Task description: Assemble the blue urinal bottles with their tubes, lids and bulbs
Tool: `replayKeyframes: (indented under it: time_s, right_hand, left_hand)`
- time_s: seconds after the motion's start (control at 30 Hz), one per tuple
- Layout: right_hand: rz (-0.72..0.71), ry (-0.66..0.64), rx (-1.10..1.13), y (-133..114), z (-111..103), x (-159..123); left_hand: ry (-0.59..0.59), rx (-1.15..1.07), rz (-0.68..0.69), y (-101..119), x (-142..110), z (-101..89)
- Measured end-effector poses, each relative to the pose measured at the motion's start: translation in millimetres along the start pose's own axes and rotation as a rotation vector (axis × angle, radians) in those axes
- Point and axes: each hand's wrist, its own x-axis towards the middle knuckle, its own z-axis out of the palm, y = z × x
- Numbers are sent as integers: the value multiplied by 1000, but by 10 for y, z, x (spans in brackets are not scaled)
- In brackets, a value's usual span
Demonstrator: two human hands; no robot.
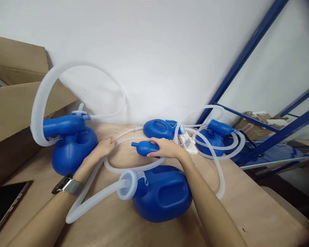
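My right hand [166, 148] is wrapped around a small blue rubber squeeze bulb [144, 148], whose narrow nozzle points left. My left hand [101, 148] has its fingertips on a thin translucent tube [126, 137]. Below my hands lies a large blue plastic jug [162, 195] with a wide corrugated translucent hose [95, 197]. Similar blue jugs stand at the left [72, 151], the back middle [158, 129] and the right [212, 144]. Their tubes loop and tangle across the table. A small white plastic part [189, 144] lies among the tubes.
Everything rests on a plywood table [247, 209]. A black tablet [5, 202] lies at the lower left, and a cardboard box [15, 92] stands behind it. A white wall [154, 44] rises at the back, with a blue metal shelf frame [247, 61] at the right.
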Motion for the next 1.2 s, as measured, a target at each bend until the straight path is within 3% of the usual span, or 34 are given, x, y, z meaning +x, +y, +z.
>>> replayKeyframes:
  time_s: [0.17,0.33,0.63,0.93,1.07,1.2]
  right_hand:
    - [5,65,180,240,108,17]
    - [5,95,325,383,198,21]
    - [36,30,342,419,245,23]
    - [82,7,358,374,228,5]
    - [102,15,356,367,221,-9]
    - [119,8,340,380,228,0]
  left_hand:
    - [-18,35,-157,-28,67,177]
    - [-25,-48,-173,-1,54,66]
    - [55,-270,-129,196,-94,-347]
    - [-15,-516,20,623,-522,-945]
    - [64,-541,11,624,-629,-1181]
    - [168,-607,-19,566,-640,-1267]
